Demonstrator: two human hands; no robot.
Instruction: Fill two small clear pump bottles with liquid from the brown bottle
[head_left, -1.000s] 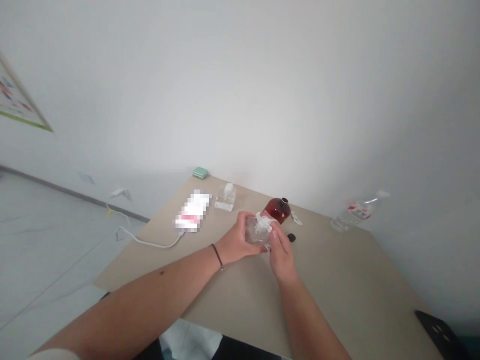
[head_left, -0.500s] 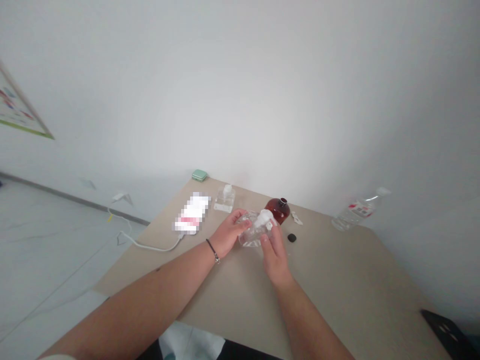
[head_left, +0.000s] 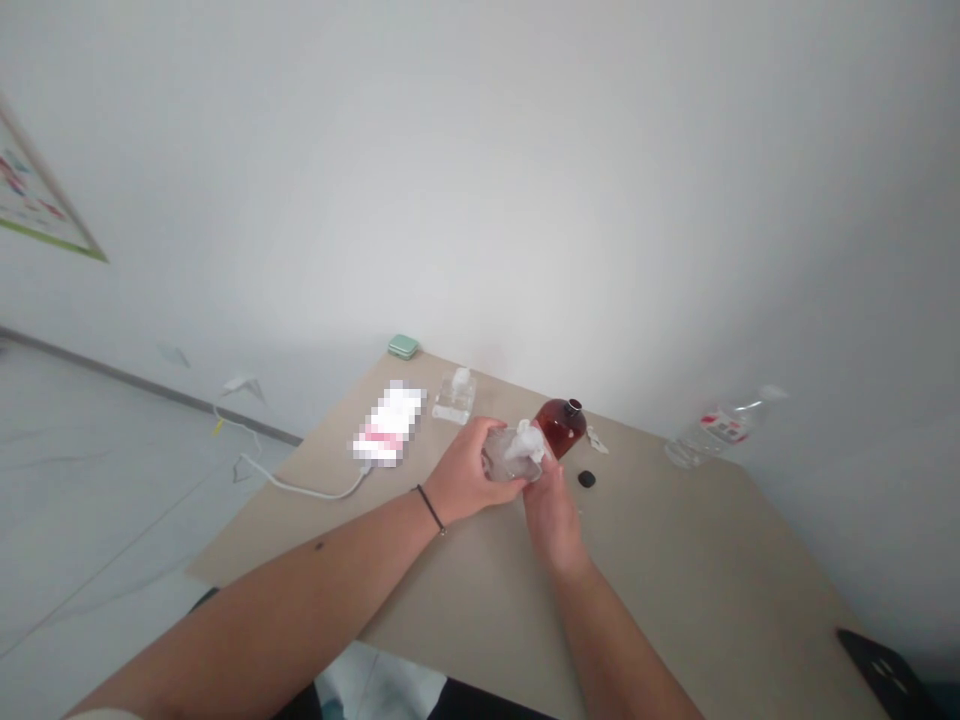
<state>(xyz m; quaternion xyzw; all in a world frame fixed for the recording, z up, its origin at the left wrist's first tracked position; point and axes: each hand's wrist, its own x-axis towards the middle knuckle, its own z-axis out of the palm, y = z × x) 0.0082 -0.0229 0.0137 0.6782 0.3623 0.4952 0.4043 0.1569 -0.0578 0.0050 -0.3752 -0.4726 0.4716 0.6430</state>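
Observation:
My left hand [head_left: 463,472] is wrapped round a small clear container [head_left: 498,462], held above the table and tilted. A crumpled white tissue [head_left: 528,443] lies against the container's right side. My right hand [head_left: 553,515] is closed at that side, its fingertips against the tissue and the container's edge; part of its grip is hidden. Just behind the hands stands a brown bottle [head_left: 561,428] with its neck uncovered. A black cap [head_left: 586,479] lies to the right of it on the table [head_left: 675,560].
At the back left are a clear block-shaped container [head_left: 454,400] with a white top, a phone [head_left: 390,425] on a white cable, and a green case [head_left: 403,346]. Torn white scraps [head_left: 597,440] lie beside the brown bottle. A clear plastic bottle [head_left: 720,430] stands at right, near the wall.
The clear container has turned in my hands. My left hand has come further round it, and my right hand has shifted lower, under the tissue's edge. The view has tilted slightly.

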